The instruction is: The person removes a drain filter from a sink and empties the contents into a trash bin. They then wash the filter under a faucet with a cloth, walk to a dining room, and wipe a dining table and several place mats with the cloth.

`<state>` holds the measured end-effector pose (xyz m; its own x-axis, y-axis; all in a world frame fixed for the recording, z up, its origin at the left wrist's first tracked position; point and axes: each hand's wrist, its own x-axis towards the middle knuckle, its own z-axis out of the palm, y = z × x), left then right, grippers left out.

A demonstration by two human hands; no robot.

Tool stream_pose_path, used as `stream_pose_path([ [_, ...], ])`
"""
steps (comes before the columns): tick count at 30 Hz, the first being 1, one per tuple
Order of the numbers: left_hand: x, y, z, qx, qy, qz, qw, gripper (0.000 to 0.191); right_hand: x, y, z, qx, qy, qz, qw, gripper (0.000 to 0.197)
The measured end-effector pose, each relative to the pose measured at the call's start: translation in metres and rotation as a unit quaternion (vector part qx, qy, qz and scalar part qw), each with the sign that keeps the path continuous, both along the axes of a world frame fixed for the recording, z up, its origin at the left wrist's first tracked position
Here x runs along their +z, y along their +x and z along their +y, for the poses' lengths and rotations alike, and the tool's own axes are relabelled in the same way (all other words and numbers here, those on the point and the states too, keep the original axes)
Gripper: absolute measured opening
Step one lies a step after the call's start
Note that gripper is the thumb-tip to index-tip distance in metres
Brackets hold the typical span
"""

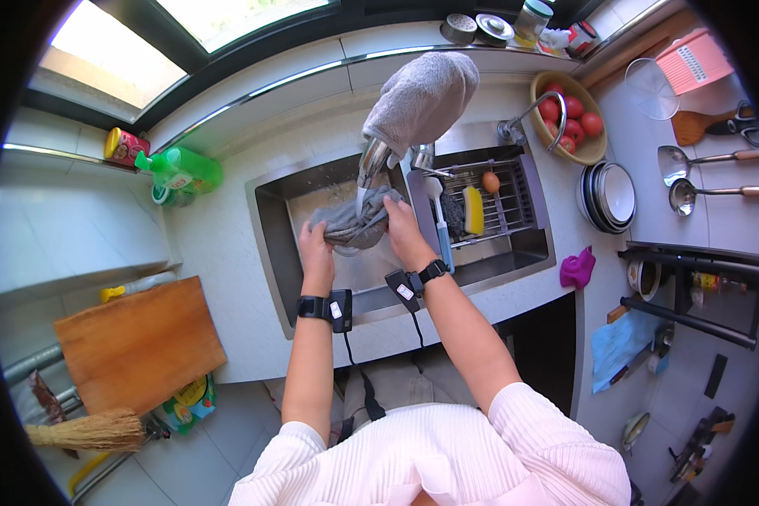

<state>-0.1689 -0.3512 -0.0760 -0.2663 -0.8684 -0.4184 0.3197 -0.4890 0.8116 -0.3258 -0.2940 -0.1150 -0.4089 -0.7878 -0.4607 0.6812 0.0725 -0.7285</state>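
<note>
Both hands hold a wet grey cloth point(354, 222) over the left basin of a steel sink point(272, 265). My left hand point(317, 256) grips the cloth's left end, and my right hand point(407, 231) pinches its right end. Water runs onto the cloth from a chrome faucet point(373, 163). A grey towel point(424, 95) is draped over the faucet's upper part. Right of my right hand, a blue-and-white handled brush point(441, 221), a yellow sponge point(474, 210) and an egg point(491, 182) lie in a rack point(531, 190) over the right basin.
A basket point(598, 148) of tomatoes and stacked bowls point(617, 196) stand right of the sink. A purple cloth point(577, 267) lies at the counter's front edge. Green detergent bottles point(186, 172) stand at the left, above a wooden cutting board point(142, 345).
</note>
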Motion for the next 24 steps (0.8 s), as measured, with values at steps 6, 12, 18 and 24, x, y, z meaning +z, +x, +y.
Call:
stream_pose_path([
  [6,-0.025,0.045,-0.014,0.030,0.049,-0.143,0.988,0.032,0.039,-0.004,-0.008,-0.031,-0.045,-0.125,0.991,0.024],
  [12,-0.036,0.024,-0.003,-0.272,-0.282,-0.512,0.764,0.083,0.052,-0.009,-0.013,0.032,-0.106,-0.148,0.983,0.027],
  [18,-0.045,-0.015,-0.007,-0.279,-0.303,-0.225,0.883,0.055,0.074,0.009,-0.013,0.106,-0.099,-0.156,0.977,0.033],
  [24,-0.043,-0.024,-0.025,-0.250,-0.076,-0.179,0.948,0.026,0.045,-0.015,0.010,0.023,-0.019,-0.026,0.999,0.020],
])
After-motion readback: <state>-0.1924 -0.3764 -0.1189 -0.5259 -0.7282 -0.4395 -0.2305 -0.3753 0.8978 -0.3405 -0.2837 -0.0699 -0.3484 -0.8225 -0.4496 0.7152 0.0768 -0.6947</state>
